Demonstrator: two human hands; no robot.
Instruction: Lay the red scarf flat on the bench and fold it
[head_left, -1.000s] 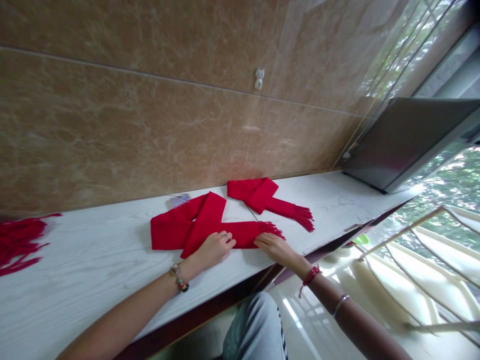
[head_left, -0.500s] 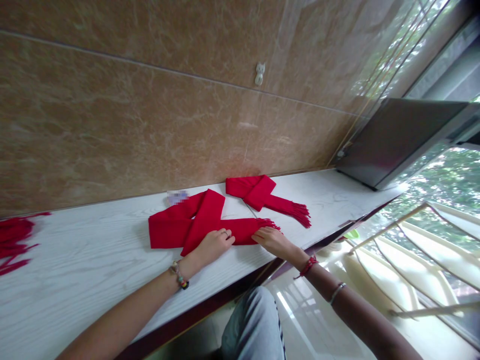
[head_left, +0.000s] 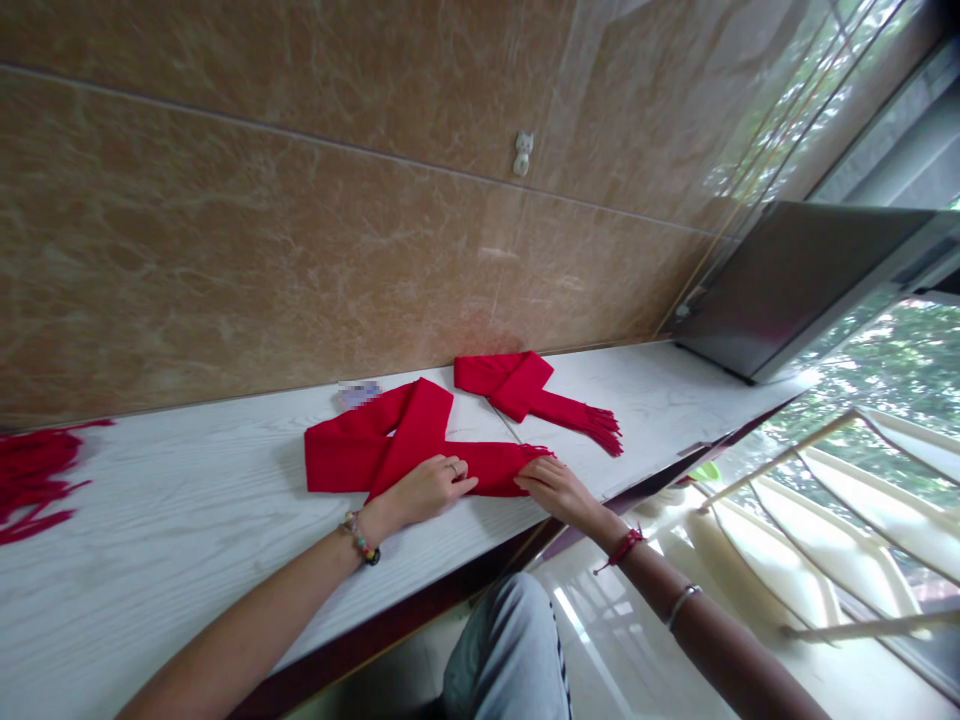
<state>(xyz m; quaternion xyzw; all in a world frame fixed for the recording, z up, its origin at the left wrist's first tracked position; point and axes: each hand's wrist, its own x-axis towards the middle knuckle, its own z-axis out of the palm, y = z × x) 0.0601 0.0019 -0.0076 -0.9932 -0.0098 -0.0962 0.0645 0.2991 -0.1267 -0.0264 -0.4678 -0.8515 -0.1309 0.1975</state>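
A red scarf (head_left: 352,455) lies folded in a zigzag on the white wood-grain counter (head_left: 187,520). My left hand (head_left: 427,488) rests flat on its near strip, fingers stretched out, a ring on one finger and a bead bracelet at the wrist. My right hand (head_left: 555,487) lies with its fingers spread over the scarf's fringed end, a red cord and a metal bangle on that arm. A second folded red piece (head_left: 517,385) with a fringe (head_left: 604,430) lies just behind, untouched.
The tan marble wall carries a small white hook (head_left: 521,153). More red fringed cloth (head_left: 34,470) lies at the far left. A dark window panel (head_left: 787,280) stands at the counter's right end. My knee in grey trousers (head_left: 510,640) is below the counter's edge.
My right hand has slid slightly left along the fringed end, so less of the fringe shows. My left hand stays pressed on the scarf.
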